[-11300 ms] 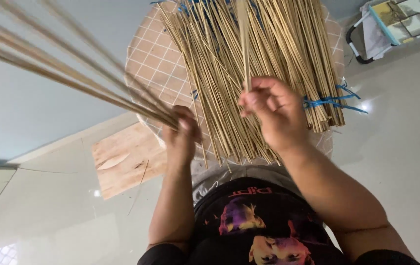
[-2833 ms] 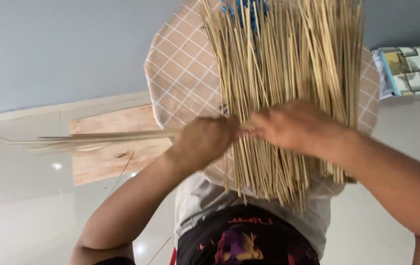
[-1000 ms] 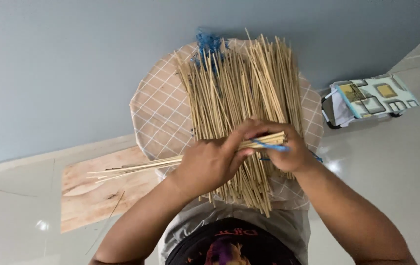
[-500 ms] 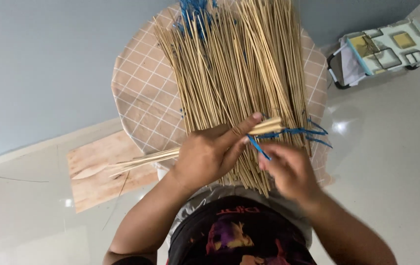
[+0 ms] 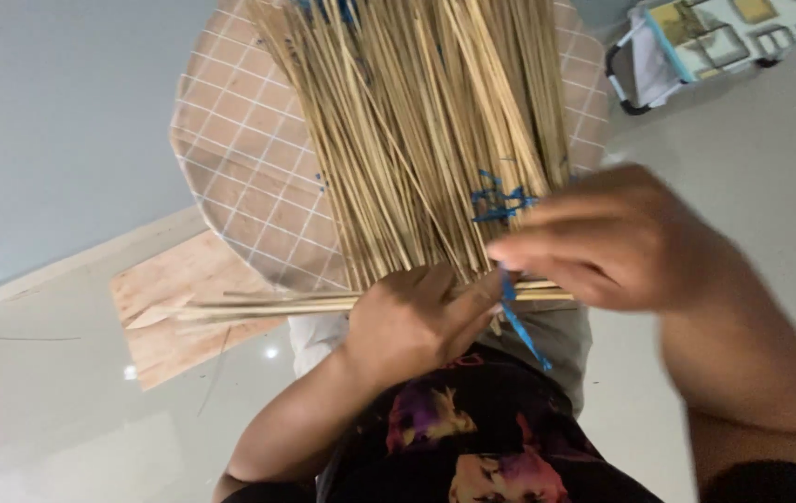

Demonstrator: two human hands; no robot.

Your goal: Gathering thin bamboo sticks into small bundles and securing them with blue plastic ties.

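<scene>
**Tying up the little bundle of sticks**

Your right hand (image 5: 621, 242) has come up and to the right since half a second ago, and it now hangs over the near end of the big pile, blurred as it moves. The blue string (image 5: 517, 321) has gone up with it.

Your left hand (image 5: 412, 321) is closed tight around a small bundle of sticks (image 5: 323, 303). The bundle lies flat, pointing left and right, with its long end poking out to the left over the wooden board (image 5: 184, 317). The fingers of your right hand are pinched together near the right end of the bundle, and the string runs down from them (I cannot tell for sure how tight the pinch is, because of the blur). The two hands are close together, almost touching.

The big pile of sticks (image 5: 417, 130) lies on the round checked tray (image 5: 240, 186), far from you. A blue tie (image 5: 500, 200) sits on the pile.

I think you are wrapping the string around the small bundle. The next move needs a firm left hand, so the sticks do not slide, and a snug pull on the string.
</scene>
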